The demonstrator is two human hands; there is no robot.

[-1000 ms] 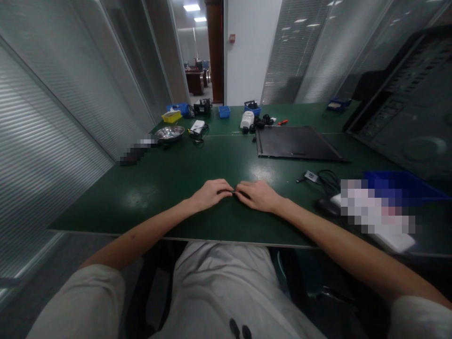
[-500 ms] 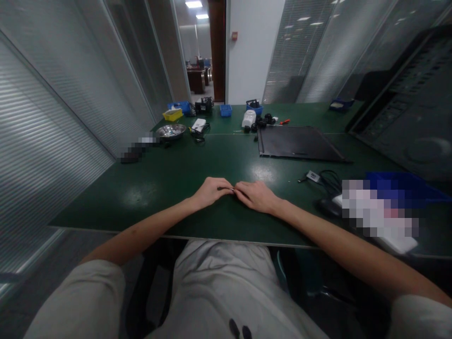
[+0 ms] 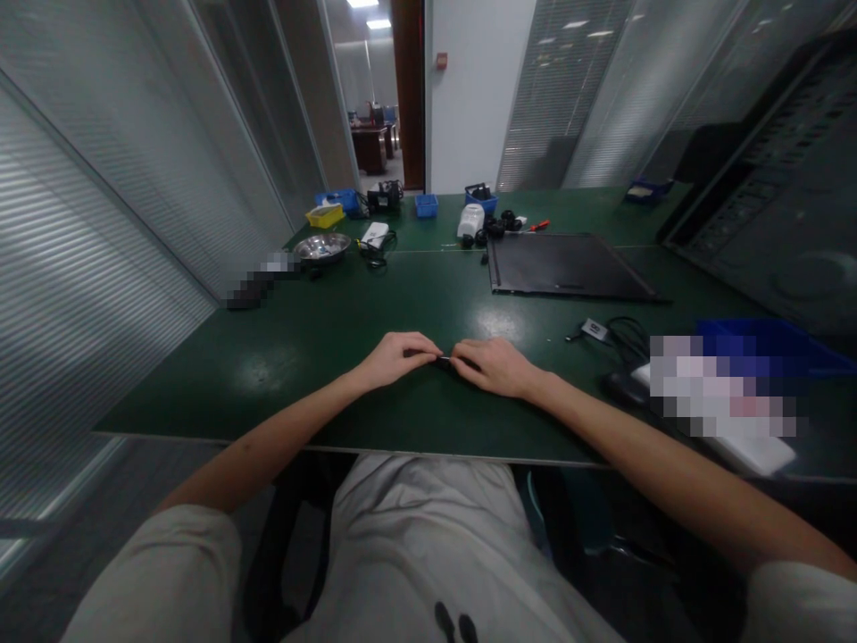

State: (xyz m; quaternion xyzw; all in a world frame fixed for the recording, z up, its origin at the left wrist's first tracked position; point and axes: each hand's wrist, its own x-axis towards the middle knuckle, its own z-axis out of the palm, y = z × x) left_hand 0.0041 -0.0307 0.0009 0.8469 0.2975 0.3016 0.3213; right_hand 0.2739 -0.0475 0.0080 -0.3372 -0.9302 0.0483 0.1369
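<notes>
Just in front of me, my left hand (image 3: 394, 359) and my right hand (image 3: 494, 364) rest low over the green table (image 3: 268, 366). Between their fingertips is a small dark piece with a shiny metallic part (image 3: 445, 360); its kind is too small to make out. My left thumb and fingers pinch its left end. The fingers of my right hand are curled closed at its right end, and they cover part of it.
To the right lie a cable with a white tag (image 3: 594, 329), a black mouse (image 3: 622, 389) and a blue tray (image 3: 810, 348). Ahead is a flat black panel (image 3: 569, 268). A metal bowl (image 3: 323, 249), a yellow bin (image 3: 325, 216) and a blue basket (image 3: 427, 207) stand farther back.
My hands have drawn slightly apart, the left one a little to the left. More of the small dark piece now shows between the fingertips. The view has shifted slightly.
</notes>
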